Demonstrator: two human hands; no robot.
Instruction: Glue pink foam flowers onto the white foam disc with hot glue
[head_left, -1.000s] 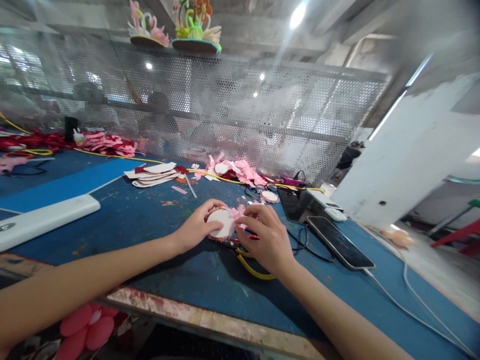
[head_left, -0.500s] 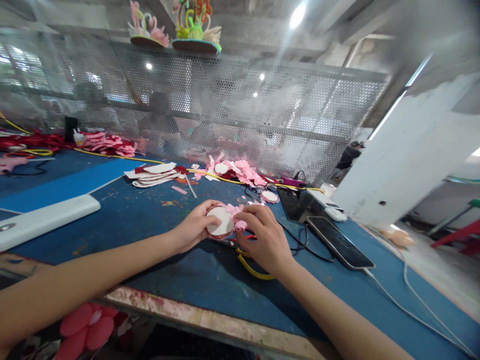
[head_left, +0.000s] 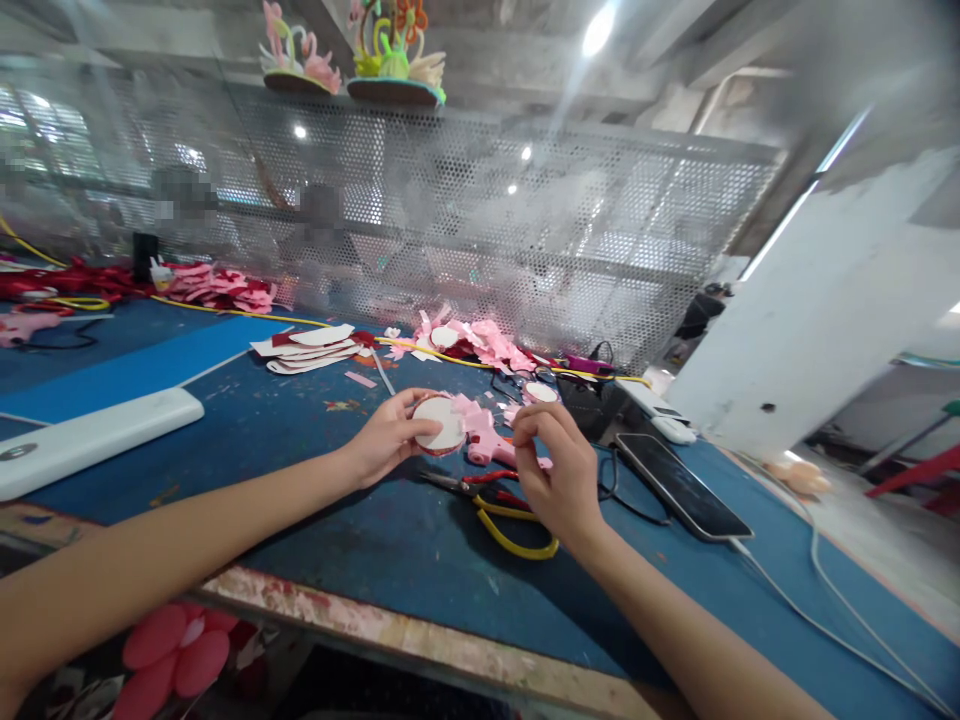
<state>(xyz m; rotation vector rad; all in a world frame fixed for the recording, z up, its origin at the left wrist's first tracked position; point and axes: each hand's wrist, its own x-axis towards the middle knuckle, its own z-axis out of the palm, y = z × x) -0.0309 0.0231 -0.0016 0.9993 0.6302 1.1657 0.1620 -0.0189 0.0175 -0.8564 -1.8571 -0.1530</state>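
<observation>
- A grey perforated metal screen (head_left: pixel 450 200) stands along the far side.
- A blue, paint-specked table (head_left: pixel 360 560) with a worn near edge spreads before it.
- A long white plastic bar with rounded ends (head_left: pixel 97 440) lies at the left.
- A loose heap of pink scraps (head_left: pixel 487 342) sits at the far middle, against the screen.
- The right hand (head_left: pixel 559 465) is raised at the right of the work, fingers curled, thumb and forefinger close together; whether they pinch anything, I cannot tell.
- The left hand (head_left: pixel 386 440) pinches a flat disc, thumb on its face, fingers around its far edge and behind.
- A black-screened phone with a white cable (head_left: pixel 679 485) lies right of the right hand.
- Scissors with red and yellow handles (head_left: pixel 469 488) lie on the table, nearer than the disc, partly under the right hand.
- A pink plastic glue gun (head_left: pixel 487 447) lies just right of the disc, partly hidden by the right hand.
- The round white disc with a reddish rim (head_left: pixel 437 420) is in the left hand, above the table's middle.
- A small pale-pink strip (head_left: pixel 466 410) shows at the disc's right edge.
</observation>
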